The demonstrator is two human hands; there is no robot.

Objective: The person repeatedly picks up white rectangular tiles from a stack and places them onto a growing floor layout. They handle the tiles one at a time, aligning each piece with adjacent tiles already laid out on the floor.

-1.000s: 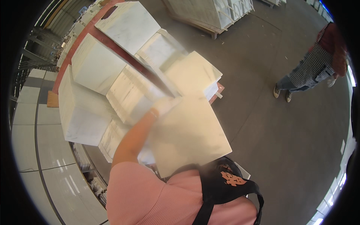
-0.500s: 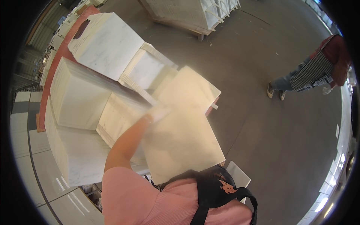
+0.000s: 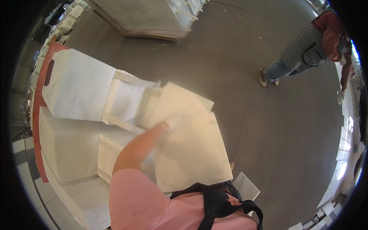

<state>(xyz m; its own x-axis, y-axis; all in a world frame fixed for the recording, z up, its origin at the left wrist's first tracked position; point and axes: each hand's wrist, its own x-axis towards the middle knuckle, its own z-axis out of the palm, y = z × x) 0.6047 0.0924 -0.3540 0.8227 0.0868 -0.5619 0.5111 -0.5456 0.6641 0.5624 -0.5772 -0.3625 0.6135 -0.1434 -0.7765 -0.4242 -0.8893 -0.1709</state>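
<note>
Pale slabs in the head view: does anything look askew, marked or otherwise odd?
Two things. The front slab looks turned against the slab behind it, their edges not lining up, though the lens may exaggerate this. And a dark reddish patch stands out on the pale upper-left stack.

Cream slab (image 3: 193, 159), apron (image 3: 301, 51) (black-and-white checks).

Your left hand (image 3: 178, 121) blurred, grip unreadable; your right hand out of sight. Far stack (image 3: 142, 17) cut by top edge.
</note>
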